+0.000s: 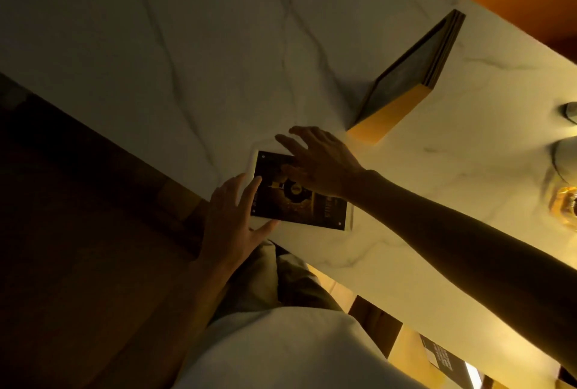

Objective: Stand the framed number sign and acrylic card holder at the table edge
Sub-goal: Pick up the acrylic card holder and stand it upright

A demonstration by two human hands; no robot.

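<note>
The card holder [301, 193] lies near the middle of the frame, close to the table [156, 45] edge — whether it lies flat or leans I cannot tell. The left hand [231, 226] touches its left side with spread, open fingers. The right hand [318, 164] rests on its top, fingers open too. Neither hand has a real hold yet. The sign [412, 73] already stands up, in the upper right of the frame. So the step now looks like the card holder — next both hands need to hold its sides and stand it up by the edge.
</note>
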